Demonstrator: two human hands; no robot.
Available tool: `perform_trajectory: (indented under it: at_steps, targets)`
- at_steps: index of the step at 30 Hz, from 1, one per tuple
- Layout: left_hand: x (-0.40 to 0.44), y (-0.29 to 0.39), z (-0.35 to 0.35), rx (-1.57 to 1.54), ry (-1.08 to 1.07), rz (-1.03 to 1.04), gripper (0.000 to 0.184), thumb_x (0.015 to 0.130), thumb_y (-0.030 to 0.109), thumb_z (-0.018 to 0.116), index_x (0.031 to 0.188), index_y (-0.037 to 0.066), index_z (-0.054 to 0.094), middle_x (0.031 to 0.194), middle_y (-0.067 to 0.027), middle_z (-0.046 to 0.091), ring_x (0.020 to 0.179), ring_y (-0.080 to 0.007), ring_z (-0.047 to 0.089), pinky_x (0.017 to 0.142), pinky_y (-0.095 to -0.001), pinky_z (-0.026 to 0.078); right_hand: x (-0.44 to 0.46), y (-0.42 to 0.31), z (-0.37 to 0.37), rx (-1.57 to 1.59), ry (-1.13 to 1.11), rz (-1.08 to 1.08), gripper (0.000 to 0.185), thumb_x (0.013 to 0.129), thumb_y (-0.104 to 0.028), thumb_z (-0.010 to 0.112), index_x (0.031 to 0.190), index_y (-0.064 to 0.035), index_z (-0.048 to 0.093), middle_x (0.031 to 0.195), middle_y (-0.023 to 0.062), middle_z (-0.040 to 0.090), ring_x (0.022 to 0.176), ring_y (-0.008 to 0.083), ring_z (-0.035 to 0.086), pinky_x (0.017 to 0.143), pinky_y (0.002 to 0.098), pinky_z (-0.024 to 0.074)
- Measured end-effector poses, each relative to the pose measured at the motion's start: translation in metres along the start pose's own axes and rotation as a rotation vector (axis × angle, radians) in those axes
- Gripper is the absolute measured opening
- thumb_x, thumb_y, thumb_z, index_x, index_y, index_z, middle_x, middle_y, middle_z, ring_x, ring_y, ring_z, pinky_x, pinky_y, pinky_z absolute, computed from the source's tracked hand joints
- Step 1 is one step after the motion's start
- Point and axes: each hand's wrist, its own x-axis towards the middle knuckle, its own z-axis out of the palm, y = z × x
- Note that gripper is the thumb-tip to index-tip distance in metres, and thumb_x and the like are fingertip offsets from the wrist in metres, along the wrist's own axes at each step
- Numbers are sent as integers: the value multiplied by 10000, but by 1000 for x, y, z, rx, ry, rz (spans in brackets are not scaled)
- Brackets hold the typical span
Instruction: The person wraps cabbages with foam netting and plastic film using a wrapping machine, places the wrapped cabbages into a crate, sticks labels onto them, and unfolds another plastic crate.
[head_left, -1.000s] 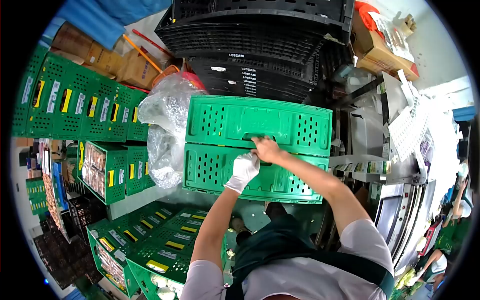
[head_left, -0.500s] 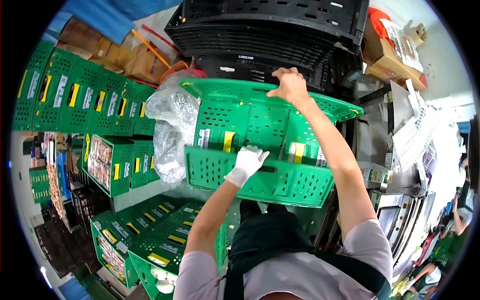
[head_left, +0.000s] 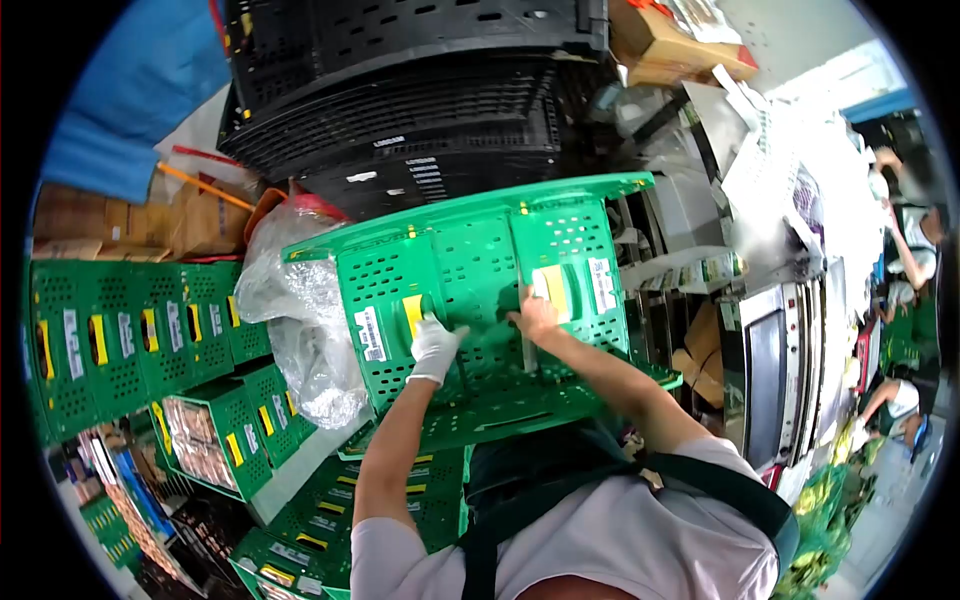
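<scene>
A green folding crate [head_left: 470,262] lies in front of me with its two long side walls swung outward. Its end panels, with yellow handles and white labels, lie flat inside. My left hand [head_left: 436,350], in a white glove, is over the left end panel, just below its yellow handle, fingers apart. My bare right hand [head_left: 535,317] is at the lower left of the right panel's yellow handle [head_left: 552,292]. Its fingertips are blurred, and whether they grip the panel edge is unclear.
Black crates [head_left: 400,110] are stacked beyond the green one. Clear plastic wrap [head_left: 312,345] hangs at its left. Green crates [head_left: 130,345] stand further left. A metal appliance [head_left: 765,375] is at the right, with co-workers [head_left: 905,250] at the far right.
The crate's walls have opened outward from the folded state, exposing the end panels. Both hands have moved from the walls to over the end panels. The view has turned.
</scene>
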Motion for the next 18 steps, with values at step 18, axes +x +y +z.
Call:
perform_trajectory:
  at_steps: [18]
  targets:
    - [13, 5, -10, -133, -30, -107, 622, 752, 350, 573, 1230, -5, 394, 965, -231, 602, 894, -350, 595, 781, -401, 475, 17, 1, -36, 123, 70, 142, 393, 668, -346, 669, 922, -54, 599, 896, 142, 636, 857, 293, 616, 718, 390, 504]
